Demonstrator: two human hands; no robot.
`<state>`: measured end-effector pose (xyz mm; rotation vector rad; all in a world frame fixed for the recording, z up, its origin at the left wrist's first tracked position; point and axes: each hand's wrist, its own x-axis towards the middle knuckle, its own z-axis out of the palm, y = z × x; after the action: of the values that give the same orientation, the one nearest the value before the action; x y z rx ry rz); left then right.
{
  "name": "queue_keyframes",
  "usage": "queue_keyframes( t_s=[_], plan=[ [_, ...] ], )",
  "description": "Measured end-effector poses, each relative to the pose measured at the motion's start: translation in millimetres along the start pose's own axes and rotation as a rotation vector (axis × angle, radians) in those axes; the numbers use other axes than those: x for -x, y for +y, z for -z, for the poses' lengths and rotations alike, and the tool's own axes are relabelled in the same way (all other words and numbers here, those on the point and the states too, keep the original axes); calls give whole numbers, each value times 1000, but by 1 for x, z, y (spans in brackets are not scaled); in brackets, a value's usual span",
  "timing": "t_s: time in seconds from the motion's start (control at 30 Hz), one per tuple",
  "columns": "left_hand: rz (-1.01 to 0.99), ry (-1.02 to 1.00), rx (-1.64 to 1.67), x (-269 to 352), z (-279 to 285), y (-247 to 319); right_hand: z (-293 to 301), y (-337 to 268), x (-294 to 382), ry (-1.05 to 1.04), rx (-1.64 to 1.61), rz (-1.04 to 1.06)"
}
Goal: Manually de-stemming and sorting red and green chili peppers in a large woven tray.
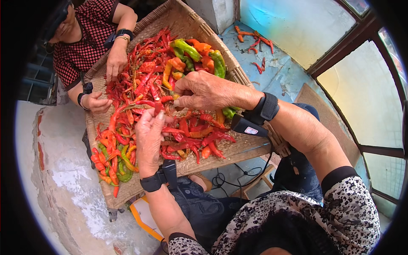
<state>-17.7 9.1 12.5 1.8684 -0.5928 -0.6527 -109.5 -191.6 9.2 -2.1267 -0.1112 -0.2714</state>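
A woven tray (191, 165) full of chili peppers lies before me. My left hand (151, 127) is over its front middle, thumb and fingers closed on a red chili pepper (158, 106). Just to the right and farther back, my right hand (204, 91) reaches over the pile, palm down, fingers bent; whether it grips anything is unclear. Wrinkled red peppers (146, 76) fill the middle and back. Green peppers (219, 63) and orange ones lie behind my right hand. Glossier red peppers (191, 130) spread between my wrists, and mixed green, orange and red peppers (127, 156) lie at the tray's left front.
Across the tray at the left, a co-worker's two hands (116, 62) touch or hover over the peppers. Loose peppers (263, 40) lie on a blue surface by the windows. A black cable (236, 185) hangs below the tray. A plastered wall (63, 159) stands left.
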Motion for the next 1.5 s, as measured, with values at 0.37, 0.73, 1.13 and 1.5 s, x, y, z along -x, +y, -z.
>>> queue_keyframes(
  t_s=[0.37,0.73,1.13,1.5],
  plan=[
    [-255,95,-25,-3,-13,-1,0,9,6,37,-47,-2],
    [-336,500,-205,-23,26,-12,-10,7,1,156,-26,118],
    [-354,36,-977,3,-10,-29,-6,8,2,58,13,61],
    [-323,349,-75,-9,29,-11,-12,14,0,113,30,89]
  ],
)
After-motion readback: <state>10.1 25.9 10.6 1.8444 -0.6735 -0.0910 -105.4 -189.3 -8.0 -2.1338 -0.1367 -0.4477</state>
